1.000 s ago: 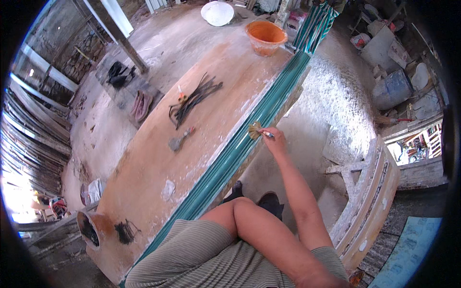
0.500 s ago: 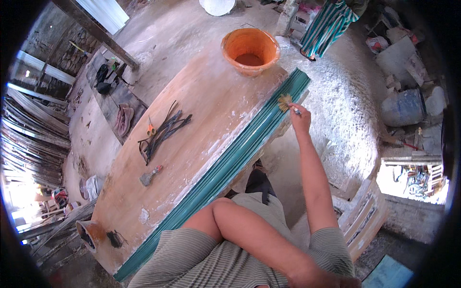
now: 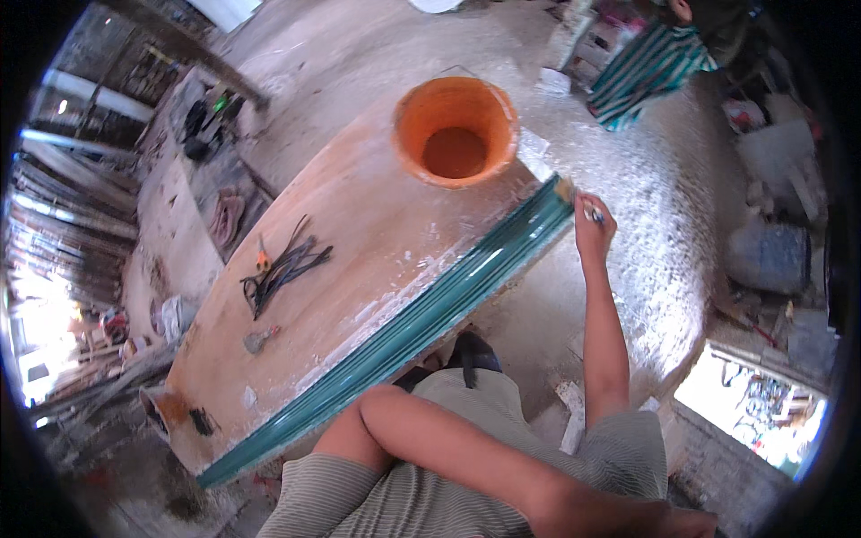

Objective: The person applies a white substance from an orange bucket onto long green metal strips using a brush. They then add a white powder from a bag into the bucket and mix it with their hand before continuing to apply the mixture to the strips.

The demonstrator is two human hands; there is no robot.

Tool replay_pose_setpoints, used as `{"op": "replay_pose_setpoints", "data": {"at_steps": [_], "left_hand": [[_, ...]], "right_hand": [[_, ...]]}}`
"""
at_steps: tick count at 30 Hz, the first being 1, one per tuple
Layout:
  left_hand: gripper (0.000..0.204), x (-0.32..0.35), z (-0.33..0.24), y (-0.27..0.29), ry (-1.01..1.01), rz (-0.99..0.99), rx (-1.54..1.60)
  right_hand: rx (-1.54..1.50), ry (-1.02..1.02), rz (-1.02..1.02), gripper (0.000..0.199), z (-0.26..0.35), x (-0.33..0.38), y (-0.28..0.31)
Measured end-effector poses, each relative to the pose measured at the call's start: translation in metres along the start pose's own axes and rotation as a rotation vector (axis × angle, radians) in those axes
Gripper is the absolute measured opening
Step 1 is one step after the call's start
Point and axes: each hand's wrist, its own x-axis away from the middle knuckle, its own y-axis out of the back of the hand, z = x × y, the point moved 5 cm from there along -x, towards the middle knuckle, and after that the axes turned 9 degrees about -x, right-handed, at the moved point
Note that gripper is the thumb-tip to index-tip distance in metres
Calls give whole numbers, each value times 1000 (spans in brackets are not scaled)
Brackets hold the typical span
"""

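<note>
Head view. Brush [image 3: 565,189]: 1, gripped in the right hand [image 3: 594,226], bristles at the far end of the moulding. Moulding [image 3: 413,328]: 1, teal, along the near edge of the table [image 3: 359,260]. Left hand [image 3: 677,522]: 1, at the lower rim, blurred; grip cannot be told. On table: 1 orange bucket [image 3: 453,106]; dark strips [image 3: 285,272], scissors [image 3: 263,261] beside; 2nd brush [image 3: 256,342].

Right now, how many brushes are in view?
2: a straw-coloured brush in the right hand, at the far end of the teal moulding; a grey brush on the table. Others may be hidden.
</note>
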Motion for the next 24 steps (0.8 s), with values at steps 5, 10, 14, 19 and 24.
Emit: {"op": "replay_pose_setpoints", "data": {"at_steps": [5,10,14,19,24], "left_hand": [[35,-9,-24,6,-44,-122,-9],[37,1,-38,-11,-140,2,-135],[39,26,-63,-47,-184,79,-213],[42,80,-79,-119,-226,42,-247],[45,165,-70,-186,-341,-37,-360]], "right_hand": [[298,327,101,16,-37,-9,6],[318,224,33,22,-36,-41,0],[525,435,189,26,-48,7,-10],[609,489,334,19,-10,103,-39],[494,582,487,20,35,228,-75]]}}
